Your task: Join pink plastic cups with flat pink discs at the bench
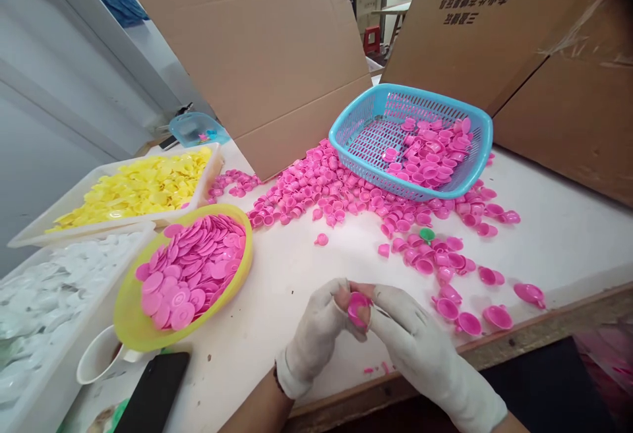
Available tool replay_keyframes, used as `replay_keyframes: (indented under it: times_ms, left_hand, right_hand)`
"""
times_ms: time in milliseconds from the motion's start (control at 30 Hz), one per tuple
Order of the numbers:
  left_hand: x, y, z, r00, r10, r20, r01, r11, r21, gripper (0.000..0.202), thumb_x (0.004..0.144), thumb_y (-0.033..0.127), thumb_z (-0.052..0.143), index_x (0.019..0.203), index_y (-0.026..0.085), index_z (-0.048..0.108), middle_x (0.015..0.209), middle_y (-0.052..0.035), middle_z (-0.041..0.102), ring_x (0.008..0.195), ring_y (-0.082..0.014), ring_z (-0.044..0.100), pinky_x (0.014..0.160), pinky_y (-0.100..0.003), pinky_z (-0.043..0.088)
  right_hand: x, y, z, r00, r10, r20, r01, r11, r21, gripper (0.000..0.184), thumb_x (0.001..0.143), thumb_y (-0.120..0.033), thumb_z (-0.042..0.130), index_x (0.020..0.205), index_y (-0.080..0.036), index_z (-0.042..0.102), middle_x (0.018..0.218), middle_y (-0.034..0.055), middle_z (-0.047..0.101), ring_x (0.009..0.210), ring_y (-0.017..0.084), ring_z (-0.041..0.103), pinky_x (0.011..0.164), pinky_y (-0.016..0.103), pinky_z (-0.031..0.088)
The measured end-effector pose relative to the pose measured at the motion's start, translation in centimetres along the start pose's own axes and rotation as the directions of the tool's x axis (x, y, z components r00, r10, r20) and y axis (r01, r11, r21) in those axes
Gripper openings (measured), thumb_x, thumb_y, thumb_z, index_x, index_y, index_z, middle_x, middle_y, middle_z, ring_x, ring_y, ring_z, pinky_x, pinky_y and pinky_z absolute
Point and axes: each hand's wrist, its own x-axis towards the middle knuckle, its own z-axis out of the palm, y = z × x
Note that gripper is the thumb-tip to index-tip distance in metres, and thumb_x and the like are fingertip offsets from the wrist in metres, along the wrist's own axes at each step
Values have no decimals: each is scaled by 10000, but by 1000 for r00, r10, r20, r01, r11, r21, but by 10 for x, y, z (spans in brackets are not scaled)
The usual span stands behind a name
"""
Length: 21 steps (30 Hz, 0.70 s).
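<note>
This is probably a small assembly or packing workshop. Bulk plastic parts crowd the surface (297,275): a heap of pink cups (336,196) at 12 o'clock, a blue basket (349,136) at 1, trays of yellow discs (143,186) and white discs (44,288) at 10 and 9, and cardboard cartons (257,44) behind.

- The pink cup (357,306) is a small, glossy piece of bright pink plastic, round, with a shallow bowl shape.
- It is lifted off the surface, pinched between the gloved fingertips of the left hand (316,334) and the right hand (420,347), which meet around it.
- The fingers cover much of it; only its rounded pink side shows, and its tilt cannot be told.
- It sits well apart from the blue basket (363,123), on the basket's near side, toward the person.
</note>
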Motion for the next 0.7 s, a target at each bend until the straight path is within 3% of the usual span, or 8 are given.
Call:
replay_keyframes:
  times_ms: [100, 167, 233, 300, 433, 533, 700]
  left_hand:
    - [4, 1, 0, 997, -80, -17, 79, 994, -77, 298, 857, 406, 550, 912, 117, 597, 752, -30, 588, 639, -109, 565, 644, -262, 494]
    - [5, 1, 2, 995, -23, -93, 19, 998, -53, 241, 817, 327, 629, 951, 128, 606, 856, -45, 622, 769, -129, 594, 739, -271, 503]
    - [5, -1, 4, 993, 21, -120, -26, 999, -43, 232, 771, 273, 687, 944, 139, 611, 894, -47, 646, 828, -139, 606, 780, -267, 499]
    - [3, -4, 6, 993, 53, -107, -61, 995, -77, 242, 736, 247, 719, 935, 153, 618, 886, -37, 660, 812, -137, 614, 769, -262, 503]
    - [0, -9, 7, 986, 130, -104, -133, 991, -31, 214, 716, 241, 730, 899, 162, 654, 815, -16, 660, 746, -123, 601, 734, -245, 504]
    - [-1, -9, 6, 986, 124, -114, -120, 992, 35, 190, 723, 262, 721, 870, 159, 659, 784, -17, 665, 722, -125, 601, 708, -233, 505]
    - [6, -4, 2, 988, 83, -131, -62, 986, 155, 269, 778, 375, 648, 939, 160, 634, 917, -70, 689, 823, -185, 641, 741, -273, 533]
  right_hand:
    - [-10, 4, 3, 996, 87, 9, -87, 996, 33, 446, 881, -43, 388, 1294, -189, 470, 1171, 120, 618, 1110, 216, 577, 867, 355, 541]
    - [-13, 4, 4, 961, 276, -3, -275, 957, 92, 436, 878, -83, 412, 1302, -183, 445, 1140, 119, 617, 1053, 211, 600, 812, 334, 560]
    - [-12, 5, 4, 912, 405, 62, -409, 895, 178, 358, 858, -137, 491, 1213, -188, 493, 1028, 95, 626, 902, 194, 629, 704, 299, 569]
    - [-10, 5, 4, 897, 419, 140, -441, 861, 252, 262, 839, -137, 513, 1092, -200, 535, 943, 67, 607, 798, 171, 614, 639, 271, 551]
    - [-10, 6, 5, 929, 360, 84, -368, 878, 305, 246, 845, -83, 451, 1044, -209, 519, 906, 56, 572, 788, 166, 582, 645, 266, 513]
    - [-13, 5, 7, 929, 355, 105, -369, 874, 315, 191, 848, -88, 462, 989, -205, 513, 870, 44, 552, 768, 167, 562, 648, 275, 479]
    - [-1, 13, 5, 853, 430, 296, -501, 833, 235, 100, 818, -125, 561, 871, -205, 531, 836, 13, 570, 755, 156, 555, 652, 270, 441]
